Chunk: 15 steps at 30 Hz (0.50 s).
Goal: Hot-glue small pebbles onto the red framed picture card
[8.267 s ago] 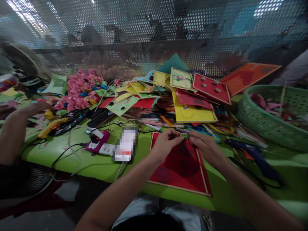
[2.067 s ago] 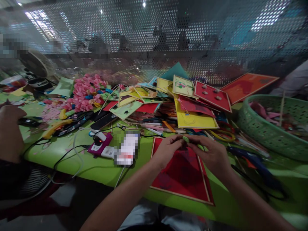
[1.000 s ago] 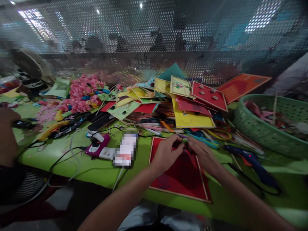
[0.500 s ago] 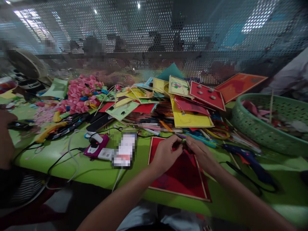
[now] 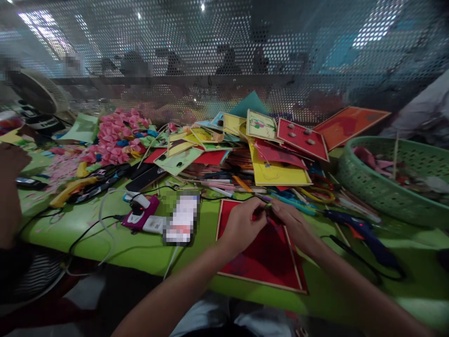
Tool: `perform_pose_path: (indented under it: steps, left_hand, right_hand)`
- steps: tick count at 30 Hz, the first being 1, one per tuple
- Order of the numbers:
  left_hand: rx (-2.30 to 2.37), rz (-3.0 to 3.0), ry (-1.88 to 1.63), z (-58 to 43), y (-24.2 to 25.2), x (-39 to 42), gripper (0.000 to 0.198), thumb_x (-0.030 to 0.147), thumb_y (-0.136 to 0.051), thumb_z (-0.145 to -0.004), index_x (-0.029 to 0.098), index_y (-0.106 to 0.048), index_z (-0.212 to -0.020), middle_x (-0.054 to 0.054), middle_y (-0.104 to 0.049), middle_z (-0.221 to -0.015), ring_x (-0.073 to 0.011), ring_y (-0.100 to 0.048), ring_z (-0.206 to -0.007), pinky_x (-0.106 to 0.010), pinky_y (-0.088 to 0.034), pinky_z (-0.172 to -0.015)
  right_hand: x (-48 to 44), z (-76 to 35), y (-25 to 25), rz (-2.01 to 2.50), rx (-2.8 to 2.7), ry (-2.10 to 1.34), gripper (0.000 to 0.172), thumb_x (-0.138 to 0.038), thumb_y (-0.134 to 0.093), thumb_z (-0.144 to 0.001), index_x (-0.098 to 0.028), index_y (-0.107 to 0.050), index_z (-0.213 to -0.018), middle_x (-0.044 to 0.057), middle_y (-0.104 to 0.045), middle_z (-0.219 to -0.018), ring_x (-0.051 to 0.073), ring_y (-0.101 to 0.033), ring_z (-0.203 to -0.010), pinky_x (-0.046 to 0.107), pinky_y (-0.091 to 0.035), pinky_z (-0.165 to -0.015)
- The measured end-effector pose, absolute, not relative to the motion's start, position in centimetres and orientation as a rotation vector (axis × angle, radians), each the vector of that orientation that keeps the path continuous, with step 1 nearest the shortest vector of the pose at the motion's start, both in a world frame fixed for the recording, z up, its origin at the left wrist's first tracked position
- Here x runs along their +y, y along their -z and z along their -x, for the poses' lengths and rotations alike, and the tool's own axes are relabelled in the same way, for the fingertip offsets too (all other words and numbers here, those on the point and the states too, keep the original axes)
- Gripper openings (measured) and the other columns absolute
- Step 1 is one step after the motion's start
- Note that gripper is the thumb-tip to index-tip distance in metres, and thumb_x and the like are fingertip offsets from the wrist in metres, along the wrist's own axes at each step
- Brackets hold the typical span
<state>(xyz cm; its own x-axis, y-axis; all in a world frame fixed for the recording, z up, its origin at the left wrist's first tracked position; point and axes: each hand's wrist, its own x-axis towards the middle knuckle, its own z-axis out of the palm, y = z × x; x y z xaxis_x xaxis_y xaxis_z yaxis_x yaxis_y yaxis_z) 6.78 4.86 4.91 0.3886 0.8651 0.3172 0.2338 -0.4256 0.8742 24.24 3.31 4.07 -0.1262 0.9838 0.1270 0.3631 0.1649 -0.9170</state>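
My left hand (image 5: pixel 242 224) and my right hand (image 5: pixel 293 223) meet fingertip to fingertip above a red card with a pale border (image 5: pixel 261 255) that lies on the green table (image 5: pixel 140 243). Both hands pinch one small green piece (image 5: pixel 268 206), mostly hidden by the fingers. The hands hover over the card's far edge, close to a row of pens and sticks (image 5: pixel 224 183).
A heap of coloured cards (image 5: pixel 266 150) fills the middle back. A green basket (image 5: pixel 386 192) stands at right, a blue glue gun (image 5: pixel 361 231) beside it. Pink paper flowers (image 5: pixel 117 138), cables and a charger (image 5: pixel 140 213) lie left. Another person's arm (image 5: pixel 9 187) is at far left.
The small green piece showed clearly between my fingertips earlier; my fingers have since closed round it and sunk nearer the red card. The other person's hand at left has drawn back.
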Motion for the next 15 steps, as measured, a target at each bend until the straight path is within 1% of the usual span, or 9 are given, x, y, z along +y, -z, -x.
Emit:
perform_pose_path:
  steps: [4,8,12,15]
  left_hand:
    - [0.938,-1.855,-1.041,-6.74,-4.70,4.95,0.006,0.019,-0.055,-0.088,0.020,-0.060,-0.087,0.000,-0.062,-0.082,-0.0157,-0.056,-0.077,-0.026,-0.041,-0.073]
    - [0.918,-1.766,-1.066,-6.88,-4.58,5.00,0.005,0.022,-0.054,-0.089,0.020,-0.059,-0.087,0.000,-0.062,-0.083,-0.0156,-0.056,-0.078,-0.026,-0.043,-0.075]
    - [0.923,-1.774,-1.066,-6.89,-4.82,4.92,0.004,0.018,-0.055,-0.087,0.019,-0.059,-0.086,0.000,-0.062,-0.082,-0.0151,-0.056,-0.077,-0.025,-0.042,-0.074]
    - [0.944,-1.863,-1.041,-6.76,-4.87,4.87,0.005,0.017,-0.054,-0.087,0.020,-0.059,-0.086,0.000,-0.062,-0.082,-0.0154,-0.056,-0.077,-0.026,-0.040,-0.073]
  right_hand:
    - [3.44,-24.29,-3.90,1.293,-1.608,-0.963,0.035,-0.052,-0.047,-0.096,-0.022,-0.062,-0.088,0.005,-0.066,-0.090,0.024,-0.060,-0.086,0.038,-0.051,-0.084]
    - [3.33,-24.29,-3.88,1.283,-1.624,-0.892,0.036,-0.054,-0.047,-0.096,-0.024,-0.066,-0.090,0.006,-0.067,-0.084,0.025,-0.061,-0.082,0.037,-0.053,-0.074]
    - [3.26,-24.25,-4.16,1.298,-1.626,-0.890,0.038,-0.054,-0.046,-0.097,-0.023,-0.060,-0.080,0.004,-0.063,-0.078,0.022,-0.058,-0.076,0.034,-0.051,-0.070]
    - [3.38,-24.23,-4.22,1.296,-1.624,-0.951,0.038,-0.054,-0.046,-0.097,-0.022,-0.057,-0.080,0.003,-0.062,-0.079,0.021,-0.055,-0.074,0.033,-0.050,-0.068]
